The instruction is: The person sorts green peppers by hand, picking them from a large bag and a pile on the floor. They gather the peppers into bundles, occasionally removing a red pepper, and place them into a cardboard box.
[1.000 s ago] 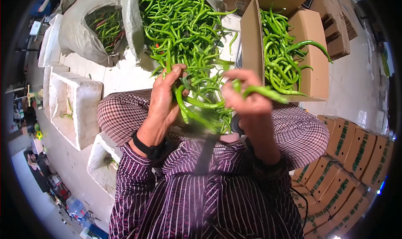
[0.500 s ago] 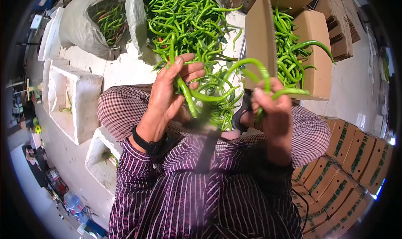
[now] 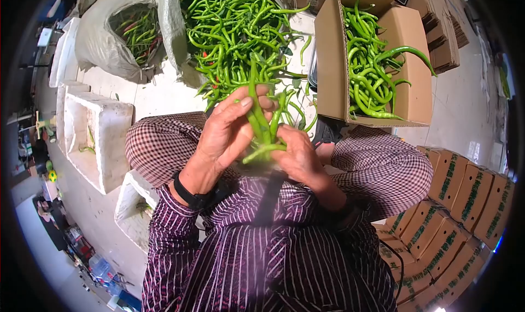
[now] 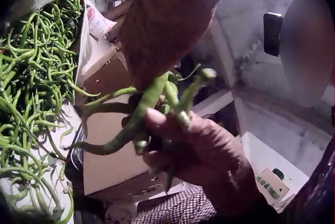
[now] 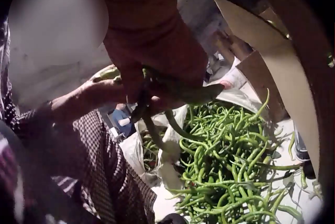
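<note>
My left hand [image 3: 221,137] holds long green chili peppers [image 3: 252,88] between thumb and fingers, upright in front of my lap. Close beside it, my right hand [image 3: 299,158] grips more green chili peppers [image 3: 274,118], their ends crossing below the left hand's ones. In the left wrist view, the right hand [image 4: 209,153] has its thumb pressed over a bunch of peppers [image 4: 149,103], stem ends pointing several ways. In the right wrist view, the back of the right hand hides most of the bunch, while one pepper [image 5: 196,94] sticks out past it.
A large heap of green peppers [image 3: 235,33] spills from an open sack ahead. To the right, an open cardboard box [image 3: 413,66] contains peppers. Another sack [image 3: 95,44], with mixed peppers, and white foam boxes [image 3: 115,131] lie left. Stacked cartons [image 3: 454,181] stand at right.
My right hand swung out to the right with long curved peppers, then came back left and lower, beside the left hand. The left hand keeps its peppers and has shifted slightly right.
</note>
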Demonstrator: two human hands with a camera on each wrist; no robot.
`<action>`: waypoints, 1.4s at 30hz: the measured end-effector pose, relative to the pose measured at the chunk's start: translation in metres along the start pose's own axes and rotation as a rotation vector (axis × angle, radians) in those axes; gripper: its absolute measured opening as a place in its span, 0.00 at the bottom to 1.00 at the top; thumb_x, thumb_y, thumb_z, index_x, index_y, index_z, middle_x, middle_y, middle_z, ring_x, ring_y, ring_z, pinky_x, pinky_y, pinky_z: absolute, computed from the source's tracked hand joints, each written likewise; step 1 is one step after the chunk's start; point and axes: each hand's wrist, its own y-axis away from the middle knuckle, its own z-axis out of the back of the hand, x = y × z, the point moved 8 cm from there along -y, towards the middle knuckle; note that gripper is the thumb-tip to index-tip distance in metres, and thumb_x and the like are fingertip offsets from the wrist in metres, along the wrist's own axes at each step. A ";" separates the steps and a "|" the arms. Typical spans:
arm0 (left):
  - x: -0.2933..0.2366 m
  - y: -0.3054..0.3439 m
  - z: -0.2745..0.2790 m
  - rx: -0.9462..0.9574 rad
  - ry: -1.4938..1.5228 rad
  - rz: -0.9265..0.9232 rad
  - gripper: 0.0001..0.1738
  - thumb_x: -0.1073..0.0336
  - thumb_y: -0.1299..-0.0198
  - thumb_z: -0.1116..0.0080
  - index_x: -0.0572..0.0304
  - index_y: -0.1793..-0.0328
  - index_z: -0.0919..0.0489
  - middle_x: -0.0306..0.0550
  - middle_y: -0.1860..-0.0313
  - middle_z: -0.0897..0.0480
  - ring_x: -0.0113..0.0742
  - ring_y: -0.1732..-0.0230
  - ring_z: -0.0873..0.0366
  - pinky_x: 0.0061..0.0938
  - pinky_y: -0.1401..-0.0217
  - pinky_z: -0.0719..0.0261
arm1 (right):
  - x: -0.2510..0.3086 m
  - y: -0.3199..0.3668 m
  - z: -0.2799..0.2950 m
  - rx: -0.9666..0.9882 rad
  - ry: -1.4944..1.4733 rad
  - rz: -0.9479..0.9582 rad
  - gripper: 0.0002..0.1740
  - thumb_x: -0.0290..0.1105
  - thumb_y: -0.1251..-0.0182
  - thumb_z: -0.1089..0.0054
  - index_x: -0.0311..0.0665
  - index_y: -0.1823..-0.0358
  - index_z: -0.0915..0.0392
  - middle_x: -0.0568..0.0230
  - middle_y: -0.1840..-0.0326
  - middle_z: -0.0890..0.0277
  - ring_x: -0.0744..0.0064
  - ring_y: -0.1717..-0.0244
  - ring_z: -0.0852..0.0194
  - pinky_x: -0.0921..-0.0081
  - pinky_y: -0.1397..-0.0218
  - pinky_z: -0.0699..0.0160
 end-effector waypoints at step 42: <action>0.033 0.019 -0.005 -0.197 -0.080 -0.077 0.24 0.64 0.27 0.55 0.72 0.31 0.35 0.52 0.36 0.27 0.39 0.35 0.30 0.31 0.30 0.34 | 0.006 -0.007 0.007 -0.175 -0.227 -0.037 0.27 0.29 0.36 0.39 0.33 0.35 0.33 0.48 0.48 0.25 0.59 0.45 0.25 0.67 0.40 0.28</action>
